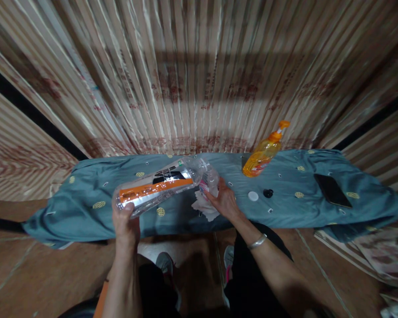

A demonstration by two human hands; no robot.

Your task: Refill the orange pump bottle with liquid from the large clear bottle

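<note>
My left hand (128,221) is closed around the base end of a large clear plastic bottle (155,185) with a silver and orange label. The bottle lies tilted in the air, its neck pointing right. My right hand (224,198) grips a smaller clear plastic bottle (211,174) with a pinkish label. The two bottle necks meet or overlap; whether they touch I cannot tell. Beneath the small bottle lies a crumpled white tissue (208,210). A white cap (253,195) and a black cap (268,193) rest to the right of my right hand.
An orange pump bottle (261,157) stands at the back of the cloth-covered table (86,190). Toward the right end lies a black phone (332,190). Striped curtains (185,88) hang close behind, with dark poles (36,110) at both sides.
</note>
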